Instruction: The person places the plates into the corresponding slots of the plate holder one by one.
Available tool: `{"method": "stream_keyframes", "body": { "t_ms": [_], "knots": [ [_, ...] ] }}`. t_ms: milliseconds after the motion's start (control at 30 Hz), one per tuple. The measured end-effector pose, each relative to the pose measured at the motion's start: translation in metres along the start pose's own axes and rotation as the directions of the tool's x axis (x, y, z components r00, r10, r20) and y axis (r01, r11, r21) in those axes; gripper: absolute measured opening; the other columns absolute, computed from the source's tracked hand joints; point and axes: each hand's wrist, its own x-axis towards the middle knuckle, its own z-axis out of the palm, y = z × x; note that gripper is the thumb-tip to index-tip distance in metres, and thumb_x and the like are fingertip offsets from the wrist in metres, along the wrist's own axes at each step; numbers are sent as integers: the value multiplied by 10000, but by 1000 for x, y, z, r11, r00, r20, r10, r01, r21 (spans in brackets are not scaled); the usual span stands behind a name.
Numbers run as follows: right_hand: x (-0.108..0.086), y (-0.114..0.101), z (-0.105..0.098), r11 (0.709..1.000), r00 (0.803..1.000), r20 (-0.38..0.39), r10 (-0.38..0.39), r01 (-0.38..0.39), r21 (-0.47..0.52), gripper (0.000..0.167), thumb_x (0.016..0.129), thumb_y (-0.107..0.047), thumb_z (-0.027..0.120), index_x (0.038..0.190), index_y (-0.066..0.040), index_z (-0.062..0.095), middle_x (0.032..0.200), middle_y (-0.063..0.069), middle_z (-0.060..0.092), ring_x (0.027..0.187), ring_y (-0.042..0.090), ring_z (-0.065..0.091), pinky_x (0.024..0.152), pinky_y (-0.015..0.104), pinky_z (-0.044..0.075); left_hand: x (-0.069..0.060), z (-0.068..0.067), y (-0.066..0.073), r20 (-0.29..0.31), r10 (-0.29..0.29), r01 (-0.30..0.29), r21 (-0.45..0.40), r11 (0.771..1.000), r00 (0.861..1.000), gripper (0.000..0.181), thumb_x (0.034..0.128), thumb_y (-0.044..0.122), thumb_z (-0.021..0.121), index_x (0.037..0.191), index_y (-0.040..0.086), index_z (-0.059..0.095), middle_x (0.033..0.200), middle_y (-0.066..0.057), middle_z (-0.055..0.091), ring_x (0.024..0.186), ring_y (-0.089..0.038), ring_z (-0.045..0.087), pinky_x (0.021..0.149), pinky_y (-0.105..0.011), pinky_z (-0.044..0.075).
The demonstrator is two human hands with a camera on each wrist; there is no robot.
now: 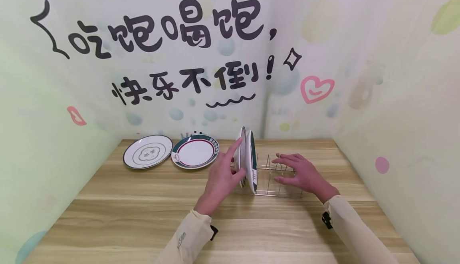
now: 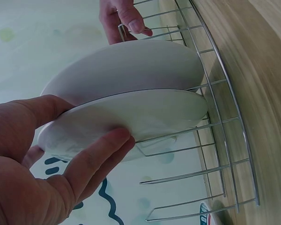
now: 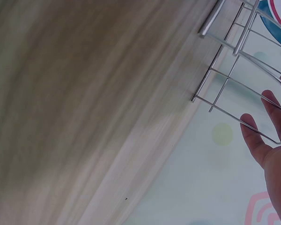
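Observation:
A white plate with a thin dark rim line stands on edge in a wire dish rack. My left hand pinches this plate by its edge, with fingers against its pale back in the left wrist view. Right beside it leans a green-rimmed plate, also upright in the rack. Over the rack's right end is my right hand, thumb and fingers spread apart. In the right wrist view its fingers are at the rack's end wires; how firmly they touch is unclear.
Two plates lie flat at the back left of the wooden table: a white plate with a dark rim and a green-banded plate with a red ring. A printed fabric wall rises directly behind the table.

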Motion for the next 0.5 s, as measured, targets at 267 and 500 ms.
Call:
{"method": "stream_keyframes", "body": {
  "t_ms": [267,500],
  "knots": [
    [0,1,0,1000,1000,-25,-19,19,-11,573,870,-535,789,1367,-273,674,1514,51,555,1282,325,541,1005,634,476,-10,4,-10,-24,7,-9,-68,998,1000,902,879,88,792,1599,399,346,1145,-100,536,752,-160,655,631,-222,578],
    [-1,1,2,1000,1000,-21,-10,10,1,561,872,-533,789,1360,-278,679,1509,52,559,1274,321,545,1001,637,478,-22,7,-17,-7,21,-21,-44,999,1000,914,879,119,787,1589,424,299,1167,-66,519,854,-220,683,686,-209,575]
  ]
}}
